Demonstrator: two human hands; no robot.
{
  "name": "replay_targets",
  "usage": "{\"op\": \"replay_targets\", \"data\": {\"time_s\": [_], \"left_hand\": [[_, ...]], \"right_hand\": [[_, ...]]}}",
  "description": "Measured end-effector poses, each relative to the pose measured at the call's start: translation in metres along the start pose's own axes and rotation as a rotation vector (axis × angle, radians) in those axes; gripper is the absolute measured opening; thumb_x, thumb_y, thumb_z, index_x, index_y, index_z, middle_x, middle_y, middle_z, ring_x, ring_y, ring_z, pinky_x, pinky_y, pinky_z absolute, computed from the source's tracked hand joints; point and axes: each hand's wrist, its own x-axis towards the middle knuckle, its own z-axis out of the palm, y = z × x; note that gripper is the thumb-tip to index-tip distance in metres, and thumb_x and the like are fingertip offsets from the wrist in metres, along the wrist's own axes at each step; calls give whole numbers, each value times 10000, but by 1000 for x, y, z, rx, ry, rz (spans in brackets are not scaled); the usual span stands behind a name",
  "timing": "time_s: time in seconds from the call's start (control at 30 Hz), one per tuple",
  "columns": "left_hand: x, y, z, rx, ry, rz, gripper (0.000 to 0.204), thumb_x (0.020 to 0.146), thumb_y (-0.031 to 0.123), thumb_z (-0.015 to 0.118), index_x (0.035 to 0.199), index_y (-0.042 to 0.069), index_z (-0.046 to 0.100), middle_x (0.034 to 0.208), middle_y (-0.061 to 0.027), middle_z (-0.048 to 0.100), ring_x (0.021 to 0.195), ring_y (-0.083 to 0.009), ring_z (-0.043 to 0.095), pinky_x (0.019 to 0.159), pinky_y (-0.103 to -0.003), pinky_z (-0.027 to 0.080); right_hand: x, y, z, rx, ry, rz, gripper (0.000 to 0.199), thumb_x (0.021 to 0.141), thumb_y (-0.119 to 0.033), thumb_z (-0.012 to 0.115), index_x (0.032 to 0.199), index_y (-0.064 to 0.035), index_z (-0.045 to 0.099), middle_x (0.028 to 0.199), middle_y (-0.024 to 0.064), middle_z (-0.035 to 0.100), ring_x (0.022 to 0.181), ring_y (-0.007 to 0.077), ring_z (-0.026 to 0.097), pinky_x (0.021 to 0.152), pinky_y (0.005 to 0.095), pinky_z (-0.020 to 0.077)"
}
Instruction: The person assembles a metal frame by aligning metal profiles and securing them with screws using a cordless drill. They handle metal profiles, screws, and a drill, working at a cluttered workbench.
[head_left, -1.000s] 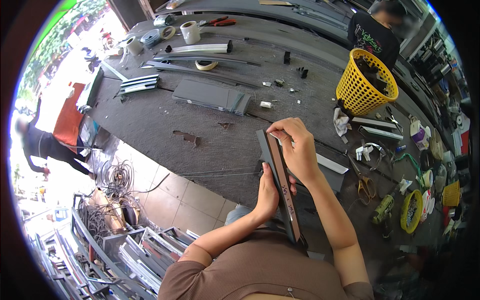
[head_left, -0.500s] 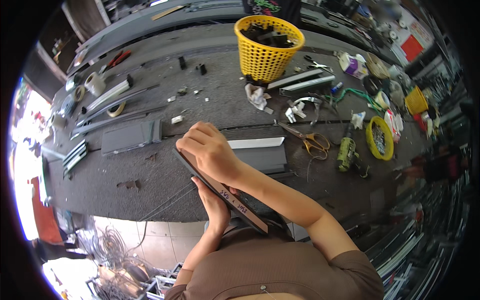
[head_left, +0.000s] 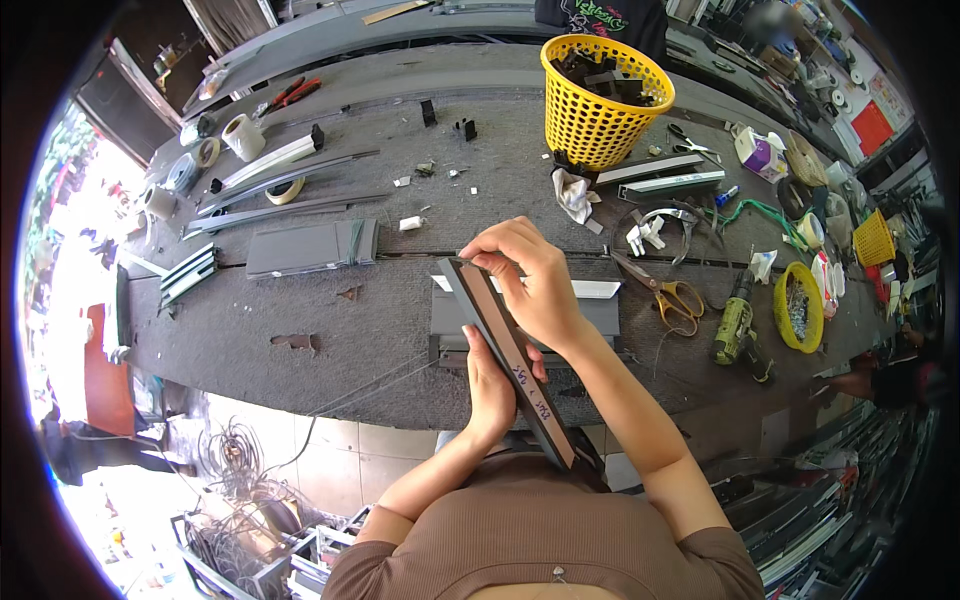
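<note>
My left hand (head_left: 490, 396) is wrapped round a long dark grey bar (head_left: 462, 292) with a brown face that carries handwriting; its fingertips show on the far side. The bar slants from near my body up over the table's front part. At its upper end, my right hand (head_left: 535, 280) has bent fingers and the thumb drawn together against the edge; whatever they pinch is too small to make out. Beneath the bar lie grey flat profiles (head_left: 460, 315) with a white strip (head_left: 597, 289), partly covered by my hands.
Scissors with orange handles (head_left: 677, 304), a green power drill (head_left: 735, 330) and a yellow basket of small metal parts (head_left: 818, 310) lie right. A tall yellow basket (head_left: 590, 125) holds dark pieces at the back. Left are a wrapped grey bundle (head_left: 300, 250), profiles and tape rolls (head_left: 243, 137).
The bar has become steeper. My right hand has turned from a curled fist to bent fingers with the thumb showing at the bar's upper end. The whole view has shifted.
</note>
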Motion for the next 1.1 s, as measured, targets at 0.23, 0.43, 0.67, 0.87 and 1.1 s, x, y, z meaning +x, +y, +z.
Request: {"op": "replay_targets", "data": {"time_s": [0.23,0.43,0.67,0.87,1.1], "left_hand": [[0,-4,5,-67,23,16,737,1063,678,172,1035,27,516,743,-86,592,580,-211,593,572,-348,527],[0,-7,4,-55,19,9,702,1067,671,186,1104,40,492,732,-85,573,566,-208,578,555,-349,520],[1,-7,-1,-88,162,12,766,1081,641,170,1260,-27,501,978,-179,700,695,-264,728,623,-344,617],[16,7,-11,-187,283,49,768,1082,628,204,1377,-33,461,1189,-188,679,1007,-322,739,762,-391,659],[37,28,-37,-242,338,105,712,1061,664,241,1509,119,335,1390,-170,579,1122,-382,695,792,-411,640]], "right_hand": [[10,0,-11,-6,-122,-53,113,804,-26,788,856,-46,690,863,44,679,846,247,614,745,365,512],[18,6,-11,-237,-235,-186,112,811,-82,773,835,-60,666,868,24,661,906,232,588,862,382,473],[1,-3,-18,-431,-402,-190,73,818,-110,744,845,-85,680,891,-4,671,967,207,567,909,357,415],[-34,-22,-47,-235,-595,-107,136,762,-47,757,807,-96,638,874,9,643,963,229,560,888,363,415],[-93,-32,-110,39,-896,24,525,817,-97,740,1322,-95,597,1000,155,658,1047,327,622,841,393,501]]}}
